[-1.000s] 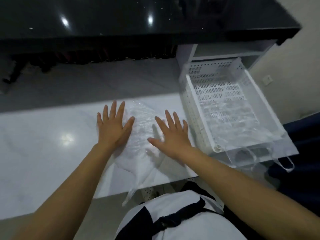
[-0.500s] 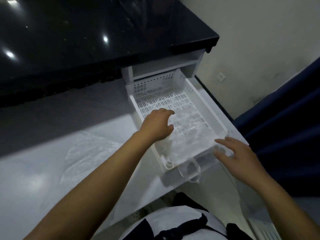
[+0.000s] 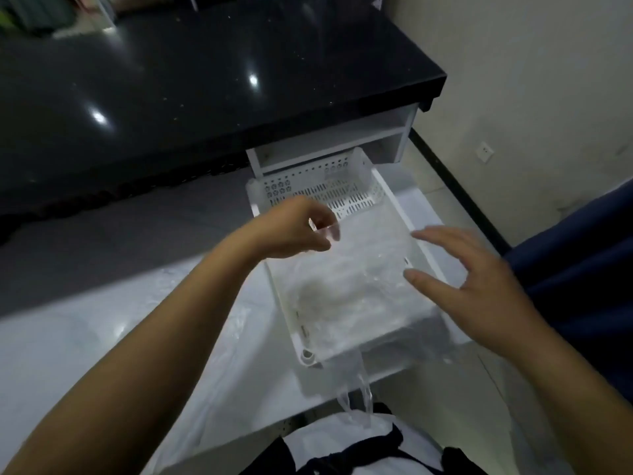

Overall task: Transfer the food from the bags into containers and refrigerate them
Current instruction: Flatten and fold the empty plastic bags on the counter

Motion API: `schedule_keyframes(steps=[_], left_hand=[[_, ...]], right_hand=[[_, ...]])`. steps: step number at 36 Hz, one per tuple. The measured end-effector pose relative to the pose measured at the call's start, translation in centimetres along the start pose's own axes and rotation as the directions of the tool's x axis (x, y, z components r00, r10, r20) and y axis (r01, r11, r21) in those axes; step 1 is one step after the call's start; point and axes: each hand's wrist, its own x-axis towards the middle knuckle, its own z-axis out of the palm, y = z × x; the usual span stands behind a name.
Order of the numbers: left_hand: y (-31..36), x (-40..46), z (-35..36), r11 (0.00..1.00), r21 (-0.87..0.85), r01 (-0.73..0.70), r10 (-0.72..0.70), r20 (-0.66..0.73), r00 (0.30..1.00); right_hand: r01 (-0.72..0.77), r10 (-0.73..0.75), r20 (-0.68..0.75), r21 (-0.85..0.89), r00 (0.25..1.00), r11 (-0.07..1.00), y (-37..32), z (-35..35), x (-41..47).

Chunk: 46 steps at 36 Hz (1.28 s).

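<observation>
A white perforated plastic basket (image 3: 346, 186) stands at the right end of the white counter, with a clear plastic bag (image 3: 349, 289) lying inside it; the bag's handles hang over the basket's near edge. My left hand (image 3: 301, 231) is above the basket's left side and pinches the top edge of the clear bag, lifting it. Over the basket's right rim hovers my right hand (image 3: 472, 282), fingers spread and holding nothing. A second clear bag (image 3: 219, 365) lies flat on the counter under my left forearm.
The white glossy counter (image 3: 68, 354) stretches to the left. Behind it runs a black countertop (image 3: 205, 80) with a white open shelf (image 3: 342, 142) under its right end. A wall stands at the right, and dark blue fabric (image 3: 582, 262) sits beyond my right hand.
Both hands left the flat bag on the counter and moved right to the basket. My left hand went into the basket and now lifts the bag's edge; my right hand rose beside the rim.
</observation>
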Motion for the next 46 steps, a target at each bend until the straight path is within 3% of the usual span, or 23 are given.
schedule_keyframes(steps=[5,9,12,15,17,19,20,23,25,30,35,39,42,46], left_hand=[[1.7,-6.2,-4.2,0.981,-0.185,-0.051,0.044,-0.041,0.998],[1.1,-10.6,-6.2,0.965,-0.261,-0.036,-0.007,-0.164,0.987],[-0.4,-14.0,-7.1,0.957,-0.289,-0.027,-0.063,-0.300,0.952],[-3.2,-17.6,-7.1,0.941,-0.339,-0.015,-0.163,-0.488,0.857],[-5.5,-20.2,-6.3,0.898,-0.440,0.003,-0.305,-0.618,0.725],[-7.8,-23.0,-4.6,0.798,-0.602,0.006,-0.482,-0.634,0.605],[-9.1,-24.3,-3.6,0.715,-0.699,-0.018,-0.557,-0.586,0.589],[-13.0,-27.4,0.1,0.407,-0.908,-0.101,-0.671,-0.372,0.642],[-15.0,-29.2,2.2,0.332,-0.939,-0.092,-0.676,-0.305,0.670],[-19.1,-32.1,4.3,0.352,-0.936,-0.003,-0.732,-0.278,0.622],[-22.1,-32.1,3.6,0.246,-0.963,0.113,-0.780,-0.127,0.613],[-23.8,-31.9,2.3,0.319,-0.897,0.307,-0.770,-0.056,0.635],[-25.2,-31.5,1.9,0.441,-0.788,0.430,-0.770,-0.087,0.632],[-26.6,-30.4,2.8,0.532,-0.718,0.449,-0.781,-0.211,0.588]], right_hand=[[0.284,-0.225,0.283,-0.188,0.932,0.940,-7.2,-1.2,7.3],[0.438,-0.193,0.635,-0.253,0.748,0.863,-13.1,-0.8,12.5],[0.428,-0.231,0.762,-0.067,0.605,0.901,-16.0,2.1,14.4],[0.364,-0.349,0.732,0.147,0.585,0.920,-17.6,6.1,15.2],[0.277,-0.370,0.713,0.250,0.596,0.928,-18.4,8.8,15.5],[0.154,-0.335,0.725,0.306,0.602,0.939,-19.0,11.5,15.6],[0.095,-0.313,0.730,0.325,0.607,0.941,-19.3,13.0,15.6],[-0.120,-0.209,0.713,0.381,0.669,0.917,-19.7,17.1,15.0],[-0.255,-0.105,0.705,0.386,0.701,0.886,-19.3,19.9,14.1],[-0.478,0.140,0.672,0.350,0.727,0.805,-15.8,25.0,11.3],[-0.678,0.371,0.604,0.420,0.705,0.603,-12.2,28.4,7.8],[-0.719,0.514,0.502,0.474,0.695,0.509,-10.7,30.6,5.5],[-0.728,0.584,0.435,0.439,0.685,0.527,-9.9,31.5,3.8],[-0.635,0.540,0.356,0.248,0.762,0.732,-9.0,31.3,2.9]])
